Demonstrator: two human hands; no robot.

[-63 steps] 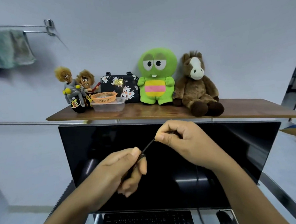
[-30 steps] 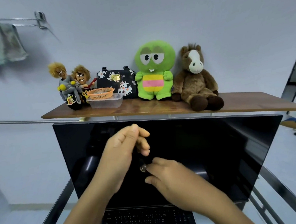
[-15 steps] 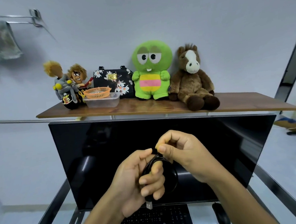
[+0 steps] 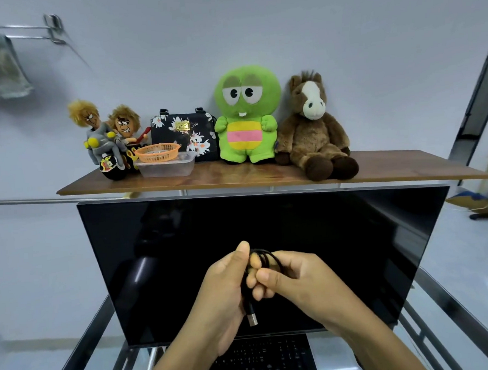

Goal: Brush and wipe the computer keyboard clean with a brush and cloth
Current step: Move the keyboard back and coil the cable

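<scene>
A black keyboard (image 4: 272, 359) lies on the glass desk at the bottom of the view, partly hidden behind my forearms. In front of the dark monitor, my left hand (image 4: 225, 289) grips a coiled black USB cable (image 4: 266, 259), and its silver plug (image 4: 252, 319) hangs below my fingers. My right hand (image 4: 295, 279) pinches the cable loops against the left hand. A greenish cloth (image 4: 0, 68) hangs on a wall rail at the upper left. No brush is in view.
A large black monitor (image 4: 355, 249) stands right behind my hands. Above it, a wooden shelf (image 4: 236, 176) carries plush toys, a floral bag, and an orange basket (image 4: 158, 152) on a clear container. Metal desk frame bars (image 4: 84, 346) run along both sides.
My hands pulled a stretch of black cable together and wound it into loops in the left hand. The right hand has come down against the coil, and the plug now hangs lower.
</scene>
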